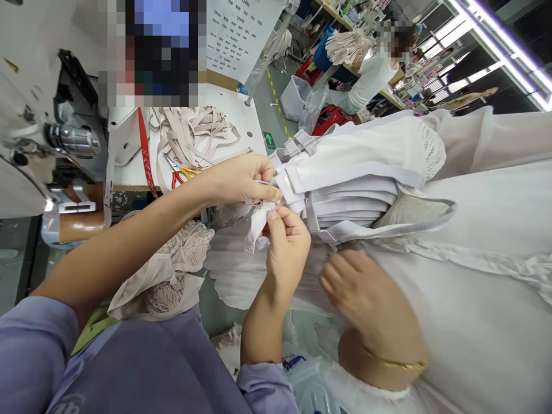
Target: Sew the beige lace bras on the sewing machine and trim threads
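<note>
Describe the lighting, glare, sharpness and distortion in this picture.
Head view: light bright and even, shadows soft; left hand and right hand pinching the strap are sharp; ceiling lights glare at top right; wide-angle lens bends and tilts the scene; two patches are pixelated.

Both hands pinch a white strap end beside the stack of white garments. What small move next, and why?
Probably draw the white strap a little clear of the stack of white garments. The left hand and right hand both pinch it right at the stack's edge, so little hangs free. A co-worker's hand rests close below, so a short pull seems safest.
</note>
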Demonstrator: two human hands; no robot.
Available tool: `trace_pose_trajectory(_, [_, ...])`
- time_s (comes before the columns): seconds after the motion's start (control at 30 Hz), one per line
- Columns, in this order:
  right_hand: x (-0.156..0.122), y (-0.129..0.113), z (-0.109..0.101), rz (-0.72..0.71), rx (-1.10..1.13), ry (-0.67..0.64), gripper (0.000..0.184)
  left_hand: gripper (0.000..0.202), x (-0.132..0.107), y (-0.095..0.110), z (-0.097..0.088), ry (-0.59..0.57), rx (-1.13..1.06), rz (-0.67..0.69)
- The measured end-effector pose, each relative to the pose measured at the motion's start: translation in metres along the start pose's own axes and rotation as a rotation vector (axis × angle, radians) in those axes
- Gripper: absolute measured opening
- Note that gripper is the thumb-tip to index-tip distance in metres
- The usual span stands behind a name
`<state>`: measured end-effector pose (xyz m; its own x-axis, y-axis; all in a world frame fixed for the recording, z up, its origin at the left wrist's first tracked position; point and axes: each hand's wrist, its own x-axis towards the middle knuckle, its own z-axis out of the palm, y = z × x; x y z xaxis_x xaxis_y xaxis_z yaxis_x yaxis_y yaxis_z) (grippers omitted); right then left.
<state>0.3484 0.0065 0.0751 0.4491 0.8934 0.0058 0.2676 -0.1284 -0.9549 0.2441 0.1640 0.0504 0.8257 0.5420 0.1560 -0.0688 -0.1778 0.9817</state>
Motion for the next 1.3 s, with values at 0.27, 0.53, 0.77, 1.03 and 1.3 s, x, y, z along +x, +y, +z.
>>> trace_pose_trajectory(0.27, [0.028, -0.053, -0.089, 0.148, 0.087, -0.098, 0.059, 0.022, 0.0, -0.005, 0.0, -0.021, -0.128, -0.039])
trace_pose_trajectory(0.53, [0.057, -0.055, -0.064, 0.261, 0.387, -0.327, 0.06, 0.022, 0.0, -0.006, 0.0, -0.034, -0.22, -0.049])
trace_pose_trajectory(0.77, [0.068, -0.055, -0.055, 0.373, 0.556, -0.37, 0.056, 0.022, -0.003, 0.0, 0.001, -0.014, -0.224, -0.131])
trace_pose_trajectory(1.03, [0.067, -0.055, -0.053, 0.397, 0.633, -0.44, 0.046, 0.026, -0.003, 0.0, 0.001, -0.005, -0.259, -0.125])
trace_pose_trajectory(1.3, [0.066, -0.06, -0.045, 0.457, 0.682, -0.443, 0.045, 0.022, -0.005, 0.001, 0.001, 0.004, -0.24, -0.093])
